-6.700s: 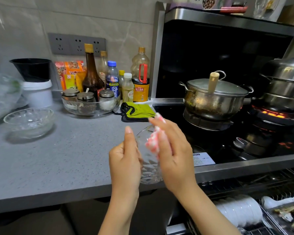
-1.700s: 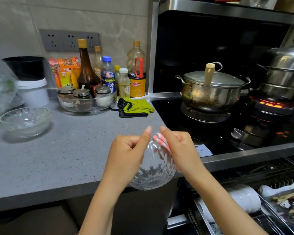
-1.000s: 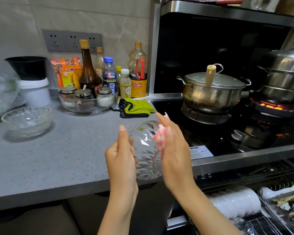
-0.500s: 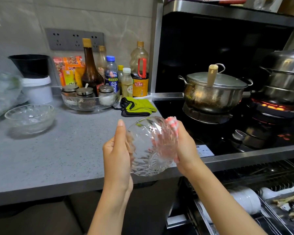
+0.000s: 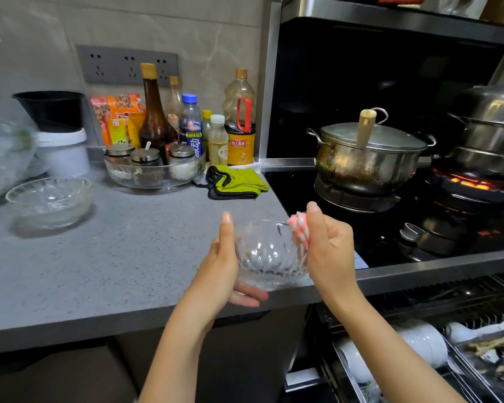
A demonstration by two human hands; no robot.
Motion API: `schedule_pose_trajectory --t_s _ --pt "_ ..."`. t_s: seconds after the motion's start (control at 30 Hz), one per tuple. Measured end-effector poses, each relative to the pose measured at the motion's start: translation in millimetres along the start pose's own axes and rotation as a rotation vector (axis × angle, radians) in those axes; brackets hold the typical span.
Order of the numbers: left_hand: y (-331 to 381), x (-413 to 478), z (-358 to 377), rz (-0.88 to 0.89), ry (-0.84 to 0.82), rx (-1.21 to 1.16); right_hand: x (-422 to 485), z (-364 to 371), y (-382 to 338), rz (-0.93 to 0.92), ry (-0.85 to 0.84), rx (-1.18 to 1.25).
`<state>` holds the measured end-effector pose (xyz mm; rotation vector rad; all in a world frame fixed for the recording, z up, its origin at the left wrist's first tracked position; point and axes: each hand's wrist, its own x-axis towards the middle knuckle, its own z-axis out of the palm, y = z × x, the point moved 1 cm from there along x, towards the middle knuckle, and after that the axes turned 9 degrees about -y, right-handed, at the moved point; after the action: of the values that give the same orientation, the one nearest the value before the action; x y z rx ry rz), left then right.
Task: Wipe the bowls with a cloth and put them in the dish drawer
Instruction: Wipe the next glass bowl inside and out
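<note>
We cradle the glass bowl (image 5: pixel 269 254) upright over the desk (image 5: pixel 114 257) edge. Our left hand (image 5: pixel 221 274) has its thumb up the side and fingers (image 5: pixel 248 296) curled beneath to steady it, while the right hand (image 5: pixel 329 257) pinches the pink striped cloth (image 5: pixel 298 228) over the rim. A second bowl (image 5: pixel 48 199) waits far left. The dish drawer (image 5: pixel 339 359) stands open lower right, crowded with white bowls (image 5: pixel 419 344), and there's a lit burner (image 5: pixel 466 181) close by.

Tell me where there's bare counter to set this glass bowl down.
Bare grey counter in front, bordered by the other glass bowl left, condiment tray and green cloth behind, hob right. Bottles crowd the back.
</note>
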<state>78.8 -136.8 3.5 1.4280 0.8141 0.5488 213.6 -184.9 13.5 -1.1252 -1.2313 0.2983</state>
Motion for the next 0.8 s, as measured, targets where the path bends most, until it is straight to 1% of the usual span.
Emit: schedule_pose_trajectory --t_s 0.07,0.13,0.2,0.3,0.4,0.47,0.53,0.6,0.67,0.73,0.8 --pt "-1.8 -0.7 -1.1 -0.003 -0.104 -0.039 -3.0 -2.6 6.5 -0.1 -0.021 -0.042" --pt "-3.8 -0.5 -1.9 -0.007 -0.201 -0.099 -5.3 -4.1 12.4 -0.162 -0.085 -0.03" --pt "-5.9 1.0 -2.7 -0.006 -0.238 -0.172 -7.3 -4.7 17.5 -0.182 -0.169 -0.051" --pt "-9.2 0.7 -5.0 0.024 -0.206 -0.299 -8.2 -8.1 19.3 -0.142 -0.29 -0.063" --pt "-18.0 1.8 -8.5 0.041 -0.206 -0.368 -2.2 -15.9 19.2 -0.033 -0.364 -0.105" --pt "-24.5 1.7 -8.3 0.029 -0.225 -0.377 1.7 -19.3 20.0 0.072 -0.456 -0.24" --pt "-30.9 1.0 -4.3 0.05 -0.242 -0.382 0.8 -18.5 21.9 0.109 -0.559 -0.509" --pt "-34.6 0.7 1.0 0.102 -0.221 -0.361 -3.4 -11.5 15.7 0.069 -0.66 -0.776" --pt "-38.8 1.4 3.8 0.16 -0.151 -0.343 -11.7 -4.2 11.3 -0.004 -0.798 -0.962" --pt "-43.0 2.7 3.2 0.21 -0.075 -0.322 -17.6 -1.3 8.7 -0.044 -0.867 -1.025" --pt "-44.7 4.0 0.9 0.25 -0.004 -0.314 -18.9 -1.7 4.0 -0.094 -0.884 -0.992"
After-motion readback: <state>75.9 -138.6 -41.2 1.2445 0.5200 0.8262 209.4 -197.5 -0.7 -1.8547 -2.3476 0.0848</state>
